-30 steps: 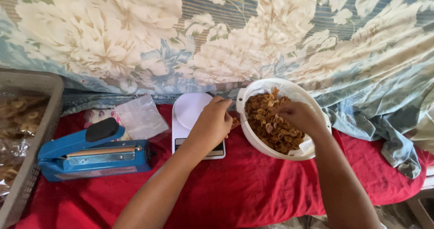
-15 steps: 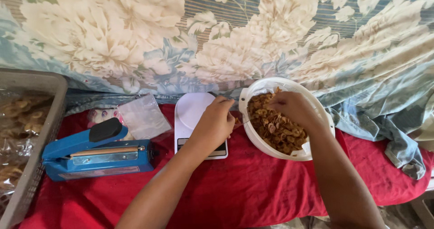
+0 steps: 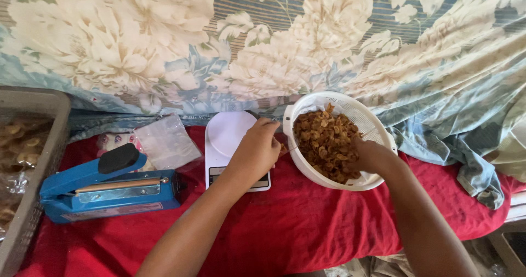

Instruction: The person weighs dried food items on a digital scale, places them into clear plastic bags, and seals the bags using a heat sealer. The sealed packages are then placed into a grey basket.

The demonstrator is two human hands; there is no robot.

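The white perforated plastic basket [image 3: 366, 118] of brown fried snack pieces [image 3: 323, 140] sits near the back edge of the red cloth [image 3: 307, 228]. The right hand [image 3: 368, 155] is dug into the pieces — whether its fingers are closed I cannot tell. The left hand [image 3: 256, 151], loosely curled, rests over a white digital kitchen scale [image 3: 227, 134] just left of the basket. Further left lie clear plastic bags [image 3: 166, 141] and a blue heat sealer [image 3: 107, 186].

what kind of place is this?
Likely a home snack-packing setup, not a factory. A white basket of brown fried snacks, a small white scale and a blue heat sealer sit on a red cloth against floral fabric.
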